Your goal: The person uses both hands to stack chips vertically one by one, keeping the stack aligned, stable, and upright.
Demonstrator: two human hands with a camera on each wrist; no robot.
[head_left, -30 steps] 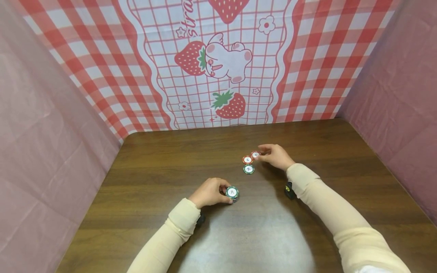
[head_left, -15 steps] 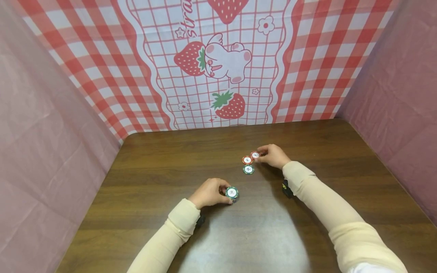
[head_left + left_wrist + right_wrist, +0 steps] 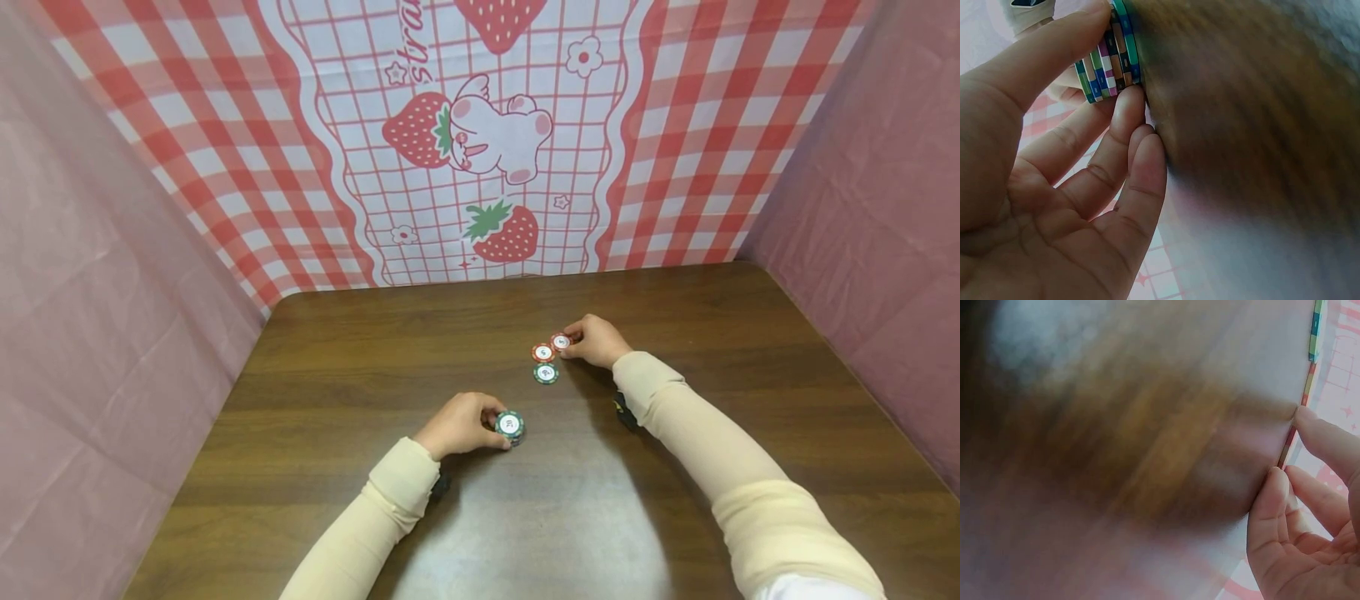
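My left hand (image 3: 461,423) grips a short stack of poker chips (image 3: 510,425) by its sides, thumb at the near side and fingers at the far side. A green chip with a white centre tops the stack; in the left wrist view the chip edges (image 3: 1105,65) show green, blue, purple and black bands. Farther back, my right hand (image 3: 597,342) pinches a red poker chip (image 3: 561,342) at its edge, flat at table level. In the right wrist view that chip's thin edge (image 3: 1287,447) lies between thumb and fingertips. Left of it lies another red chip (image 3: 543,352), close against it.
A single green chip (image 3: 546,373) lies just in front of the red chips, between them and the stack. The brown wooden table (image 3: 360,358) ends at a checked strawberry cloth (image 3: 300,167) behind, with pink cloth (image 3: 97,292) at both sides.
My right hand and forearm have shifted slightly left around the red chip. The left hand and its stack keep their place, and the loose chips look unmoved.
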